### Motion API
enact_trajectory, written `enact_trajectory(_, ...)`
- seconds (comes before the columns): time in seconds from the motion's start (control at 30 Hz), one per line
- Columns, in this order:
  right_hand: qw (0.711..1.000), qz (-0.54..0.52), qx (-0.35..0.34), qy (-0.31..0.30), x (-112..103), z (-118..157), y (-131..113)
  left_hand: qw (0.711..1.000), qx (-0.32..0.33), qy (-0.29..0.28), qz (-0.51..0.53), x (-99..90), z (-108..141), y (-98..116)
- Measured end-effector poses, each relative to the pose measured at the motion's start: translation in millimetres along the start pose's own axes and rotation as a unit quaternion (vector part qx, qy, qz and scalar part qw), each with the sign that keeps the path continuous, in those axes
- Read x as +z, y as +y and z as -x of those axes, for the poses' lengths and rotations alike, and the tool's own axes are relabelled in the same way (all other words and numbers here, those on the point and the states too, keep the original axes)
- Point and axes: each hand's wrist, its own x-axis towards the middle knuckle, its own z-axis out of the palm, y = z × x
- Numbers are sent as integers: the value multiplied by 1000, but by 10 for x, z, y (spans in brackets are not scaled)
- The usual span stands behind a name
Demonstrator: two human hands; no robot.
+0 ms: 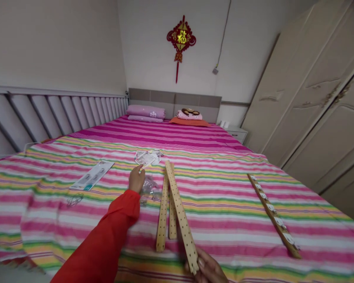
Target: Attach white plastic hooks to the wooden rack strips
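My left hand (136,179), in a red sleeve, reaches out over the striped bedspread (230,196) and its fingertips touch a small clear plastic packet (146,158); whether it grips the packet is unclear. A crumpled clear bag (150,186) lies just right of that hand. My right hand (209,269), at the bottom edge, holds the near end of a long perforated wooden strip (179,212) that points away from me. Two more perforated strips (164,212) lie flat on the bed beside it.
A wooden strip with white hooks (273,214) lies at the right of the bed. A flat printed package (92,175) lies at the left. Pillows (146,113) sit at the headboard. A slatted rail (61,114) runs along the left, a wardrobe (318,98) stands on the right.
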Motion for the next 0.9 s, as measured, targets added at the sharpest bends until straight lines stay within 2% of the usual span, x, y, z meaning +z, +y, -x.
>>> enact_trajectory(0.07,1000,-26,-13,0,15,-42,-42,998,30,-51,8,29,219,36)
enact_trajectory(0.13,999,-49,-23,-1,52,-95,-94,988,57,-145,22,92,495,40)
enact_trajectory(0.2,997,-70,-29,0,102,-155,-141,973,85,-214,20,182,778,2)
enact_trajectory(0.3,996,-80,-34,-3,165,-261,-157,953,140,-269,-23,329,1107,-106)
enact_trajectory(0.47,997,-48,-53,-11,179,-473,-19,939,166,-281,-105,477,1326,-255)
enact_trajectory(0.63,993,88,-76,-29,146,-637,105,909,223,-284,-210,487,1407,-284)
enact_trajectory(0.73,984,153,-87,9,135,-667,125,886,245,-297,-260,475,1426,-299)
enact_trajectory(0.83,980,161,-106,51,79,-622,95,874,256,-299,-285,485,1397,-349)
enact_trajectory(0.9,976,149,-129,87,-33,-533,20,869,265,-299,-293,504,1363,-400)
